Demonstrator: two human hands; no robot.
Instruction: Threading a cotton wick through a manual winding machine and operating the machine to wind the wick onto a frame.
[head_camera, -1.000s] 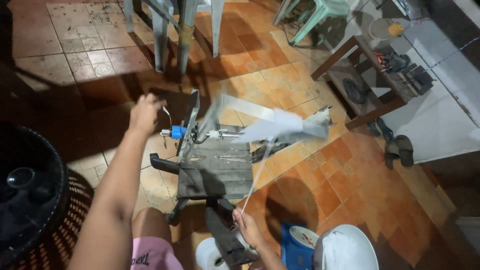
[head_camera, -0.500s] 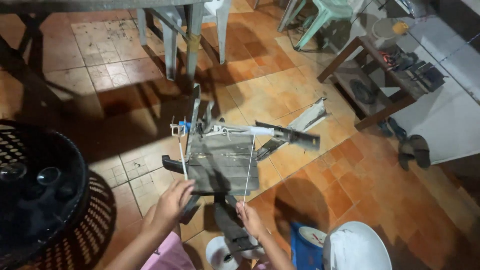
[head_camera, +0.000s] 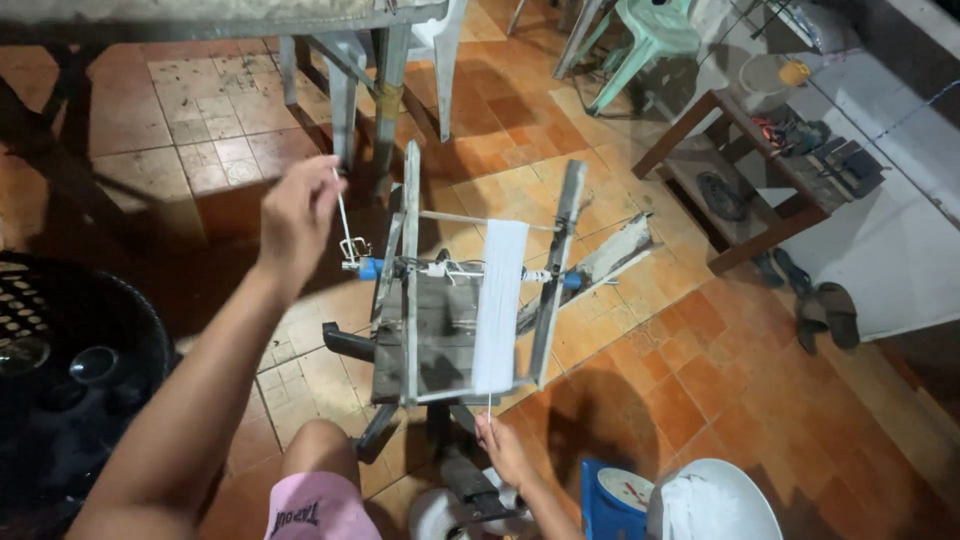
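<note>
Orange and grey tiled floor, dimly lit. Resting on it: a wooden winding frame at centre, a black plastic basket at left, a green plastic chair beyond, a low wooden bench at right, sandals beside it, a white tub nearest.

We find open tiled floor to the right of the upright grey wooden winding frame, with clear passage there. On the left, a black plastic lattice basket blocks low access. Ahead, grey metal table legs stand just beyond the frame. Near our right side, a white round bowl and a blue scale crowd the floor.
</note>
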